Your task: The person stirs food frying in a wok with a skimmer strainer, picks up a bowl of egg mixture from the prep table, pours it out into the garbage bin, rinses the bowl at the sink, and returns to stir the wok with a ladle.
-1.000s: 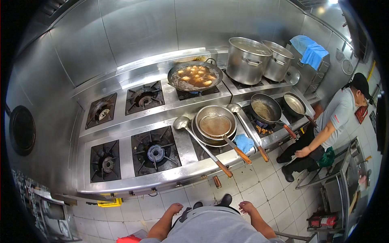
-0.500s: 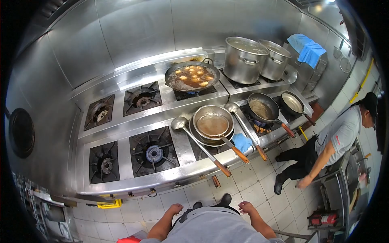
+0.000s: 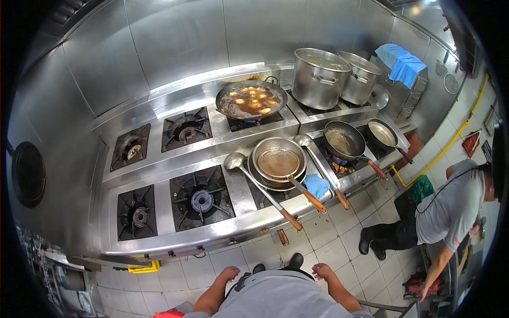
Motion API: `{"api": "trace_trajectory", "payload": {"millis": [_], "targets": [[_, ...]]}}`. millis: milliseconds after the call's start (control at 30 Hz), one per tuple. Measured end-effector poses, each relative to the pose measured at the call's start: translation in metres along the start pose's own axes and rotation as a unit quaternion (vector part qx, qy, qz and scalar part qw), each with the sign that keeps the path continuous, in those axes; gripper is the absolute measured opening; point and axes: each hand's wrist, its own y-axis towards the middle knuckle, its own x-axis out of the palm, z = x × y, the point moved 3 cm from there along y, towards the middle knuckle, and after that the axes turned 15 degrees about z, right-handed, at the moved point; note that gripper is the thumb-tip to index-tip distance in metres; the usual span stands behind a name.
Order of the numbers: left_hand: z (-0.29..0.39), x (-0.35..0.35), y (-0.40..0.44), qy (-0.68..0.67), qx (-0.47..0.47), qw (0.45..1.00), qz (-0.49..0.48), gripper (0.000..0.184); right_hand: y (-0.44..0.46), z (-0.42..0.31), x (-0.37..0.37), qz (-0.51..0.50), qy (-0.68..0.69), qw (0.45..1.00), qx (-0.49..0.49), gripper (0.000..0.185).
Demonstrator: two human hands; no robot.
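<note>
My left hand (image 3: 229,273) hangs beside my body with loosely curled fingers and holds nothing visible. On the other side my right hand (image 3: 321,271) is also loosely closed with nothing visible in it. Both are apart from the stove (image 3: 159,245) in front of me. Nearest on it are a ladle (image 3: 234,161) with a wooden handle, a strainer (image 3: 278,159) resting over a pan, a second ladle (image 3: 303,140) and a blue cloth (image 3: 316,186). At the back, a wok (image 3: 249,102) holds pale pieces in brown liquid.
Two tall stockpots (image 3: 321,79) stand at the back right. Two frying pans, one a dark pan (image 3: 344,140), have handles jutting over the front edge. A co-worker (image 3: 450,206) bends at the right. A yellow pipe (image 3: 457,135) runs along the wall.
The co-worker has moved right and toward the camera, bending with an arm reaching down. A green bag behind them now shows. My hands and the cookware have not moved.
</note>
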Motion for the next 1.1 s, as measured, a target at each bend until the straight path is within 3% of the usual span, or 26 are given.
{"api": "trace_trajectory", "payload": {"millis": [1100], "targets": [[-0.004, -0.001, 0.004, 0.021, 0.009, 1.0, -0.018, 0.03, -0.007, 0.008, 0.006, 0.01, 0.01, 1.0, 0.003, 0.032]]}}
